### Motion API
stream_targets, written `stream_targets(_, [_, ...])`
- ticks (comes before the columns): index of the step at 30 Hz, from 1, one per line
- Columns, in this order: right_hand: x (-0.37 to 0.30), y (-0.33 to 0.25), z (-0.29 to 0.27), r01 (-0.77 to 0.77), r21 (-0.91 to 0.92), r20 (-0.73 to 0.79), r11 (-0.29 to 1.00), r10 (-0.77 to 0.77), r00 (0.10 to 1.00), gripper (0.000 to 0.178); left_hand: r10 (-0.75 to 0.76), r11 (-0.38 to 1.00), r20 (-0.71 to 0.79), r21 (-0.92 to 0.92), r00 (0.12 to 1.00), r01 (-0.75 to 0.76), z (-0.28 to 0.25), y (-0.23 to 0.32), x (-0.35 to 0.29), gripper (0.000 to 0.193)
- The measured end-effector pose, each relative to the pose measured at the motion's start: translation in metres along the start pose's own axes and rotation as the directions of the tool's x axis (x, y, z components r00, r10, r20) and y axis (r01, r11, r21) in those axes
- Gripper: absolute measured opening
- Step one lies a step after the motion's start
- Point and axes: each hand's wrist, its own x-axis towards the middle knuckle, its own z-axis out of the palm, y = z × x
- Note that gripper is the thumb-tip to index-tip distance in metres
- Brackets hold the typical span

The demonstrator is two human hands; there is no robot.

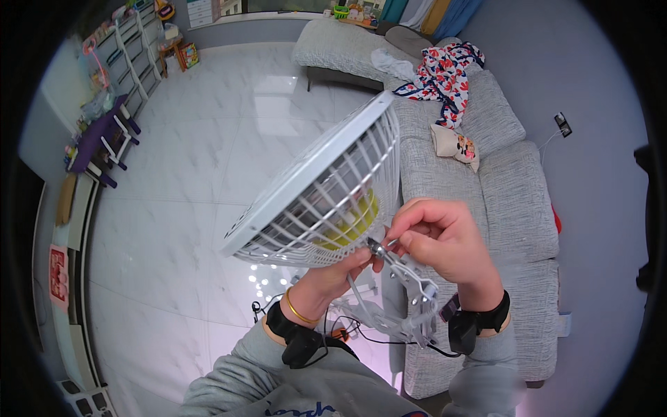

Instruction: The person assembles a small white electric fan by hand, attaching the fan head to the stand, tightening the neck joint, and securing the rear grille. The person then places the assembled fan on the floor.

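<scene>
A white fan with a barred rear cage is tilted in front of me, its face turned to the upper left. Through the bars shows a yellow-green part. My left hand is closed around the base of the fan at its metal neck joint, from below. Thumb and forefinger of my right hand pinch beside that joint; what lies between them is too small to make out. Below hangs the fan's clear and white clamp-like stand, with a black cord near it.
A grey sofa runs along the right, with a patterned garment and a small cushion on it. Pale marble tiles cover the floor. A purple table and white shelves stand at the left wall.
</scene>
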Motion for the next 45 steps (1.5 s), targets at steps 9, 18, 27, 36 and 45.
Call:
stream_targets(9, [0.016,0.002,-0.001,0.055,-0.078,0.151,0.995,-0.043,0.988,0.012,-0.038,0.998,-0.14,-0.061,0.989,0.029,-0.006,-0.005,-0.006,0.074])
stream_targets(18, [0.026,0.009,-0.009,0.185,-0.052,0.201,0.981,-0.172,0.965,0.011,-0.039,0.991,-0.268,-0.131,0.963,0.004,0.013,-0.003,-0.01,0.074])
stream_targets(27, [0.035,0.003,-0.021,0.154,-0.166,0.288,0.974,-0.101,0.952,0.007,0.058,0.974,-0.065,-0.215,0.996,-0.07,0.001,-0.005,0.003,0.064])
stream_targets(36, [0.058,0.0,-0.023,-0.172,-0.017,0.407,0.985,0.164,0.898,0.009,-0.052,0.97,-0.151,-0.242,0.987,0.014,0.0,-0.004,0.005,0.064])
stream_targets(45, [0.051,-0.002,-0.013,-0.078,-0.12,0.313,0.99,0.112,0.943,0.01,0.02,0.963,-0.056,-0.268,0.998,-0.034,-0.001,-0.008,0.006,0.046])
